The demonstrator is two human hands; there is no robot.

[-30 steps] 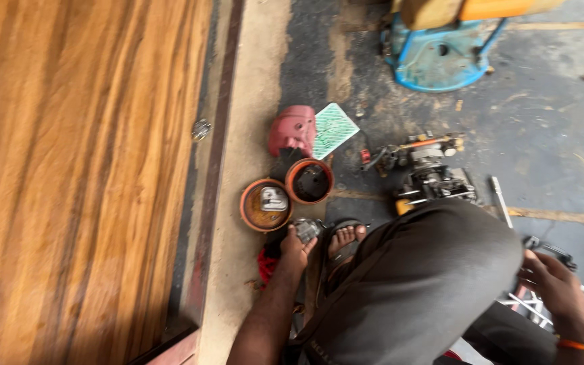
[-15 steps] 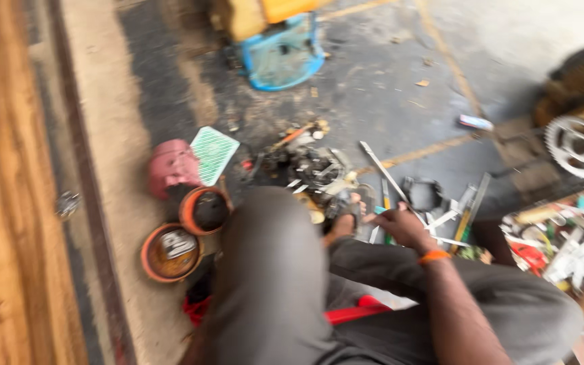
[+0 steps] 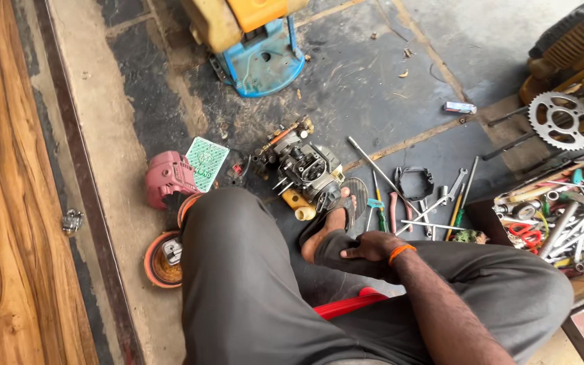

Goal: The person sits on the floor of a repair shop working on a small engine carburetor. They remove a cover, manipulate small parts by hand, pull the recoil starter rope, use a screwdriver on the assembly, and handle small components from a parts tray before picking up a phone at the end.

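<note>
Landmark: small engine block (image 3: pixel 300 164), set on the dark floor mat (image 3: pixel 373 74), seen partly stripped.
Right hand (image 3: pixel 368 246): laid flat on the trouser ankle, just right of and nearer than the engine block; fingers loosely spread, nothing gripped.
Left hand: not in view.
Loose tools (image 3: pixel 417 203): spread right of the engine block, none taken up.
Pink cover (image 3: pixel 167 178): left of the block, detached.
Progress: judged mid-disassembly; reassembly outstanding.

We wear dark grey trousers (image 3: pixel 251 284), loose fabric w/ soft folds at knee & shin. Our right hand (image 3: pixel 368 246) is bare, arm unsleeved, w/ a thin orange band (image 3: pixel 400 252) just behind it at the wrist. Dark sandal (image 3: pixel 346 206) on the foot.
</note>
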